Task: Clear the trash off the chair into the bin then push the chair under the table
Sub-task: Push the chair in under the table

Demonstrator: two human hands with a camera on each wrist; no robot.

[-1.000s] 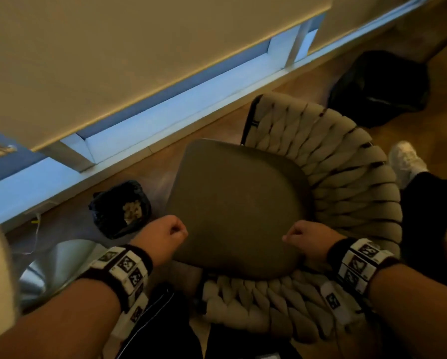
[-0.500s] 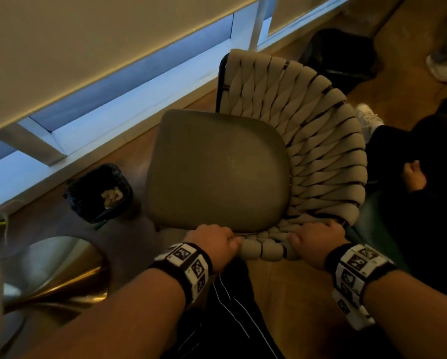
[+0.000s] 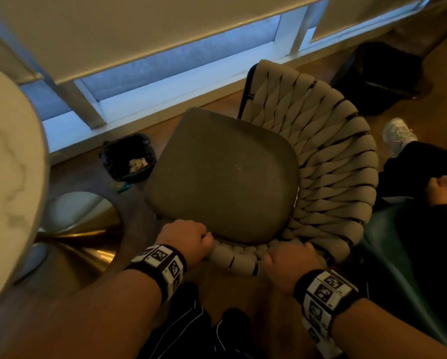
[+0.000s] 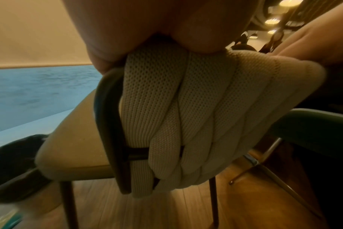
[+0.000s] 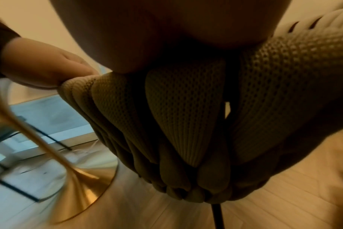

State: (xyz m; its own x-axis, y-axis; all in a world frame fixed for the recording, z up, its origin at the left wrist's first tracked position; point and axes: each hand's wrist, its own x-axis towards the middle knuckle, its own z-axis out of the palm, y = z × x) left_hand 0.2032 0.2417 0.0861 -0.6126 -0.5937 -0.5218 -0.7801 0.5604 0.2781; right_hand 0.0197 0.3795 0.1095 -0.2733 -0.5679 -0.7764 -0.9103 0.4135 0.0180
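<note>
the chair (image 3: 225, 174), a dark metal-framed seat with a smooth olive-grey cushion and a curved backrest woven from thick beige mesh straps, stands on the wooden floor (image 3: 150, 130) beside the window, its cushion bare. the near end of the woven backrest faces the person. the left hand (image 3: 185, 238) is clenched around the rim of that backrest at its end, next to the dark frame tube; the left wrist view shows the fingers (image 4: 116, 31) wrapped over the top of the beige straps. the right hand (image 3: 291, 263) grasps the same woven rim a little further along, its fingers curled over the padding, which the right wrist view confirms from below. both wrists wear black bands with white square markers.

just left of the seat, on the floor near the window sill, sits the small bin (image 3: 127, 158) lined with a black bag, with pale crumpled trash (image 3: 137, 164) lying inside it. further left stands the round table (image 3: 7, 164) with a white marbled top, and its flared brass pedestal base (image 3: 85, 229) rests on the floor near the chair's front corner. behind the backrest lies a black bag (image 3: 378, 73), and to the right a seated person's dark-clothed leg and white shoe (image 3: 397, 136) show.
</note>
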